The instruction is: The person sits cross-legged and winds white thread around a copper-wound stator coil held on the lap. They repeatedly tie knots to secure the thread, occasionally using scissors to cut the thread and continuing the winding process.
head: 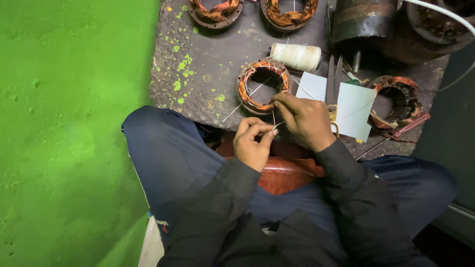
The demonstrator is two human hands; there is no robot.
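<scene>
Left hand point(253, 143) pinches a thin white thread point(275, 126) between thumb and forefinger. Right hand point(304, 121) closes its fingertips on the rim of the copper-wound stator ring point(262, 86), which sits on the dark mat point(198, 74), near a thread spool point(297, 56) and scissors point(333, 79).

No packages, labels, signs or screens show; only two blank pale paper sheets point(354, 110) lie on the dark worktop point(208, 74).

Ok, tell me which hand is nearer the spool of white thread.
Right. The right hand is at the near rim of the copper-wound stator, just below the spool of white thread. The left hand is lower, toward the lap, pinching a thread.
</scene>
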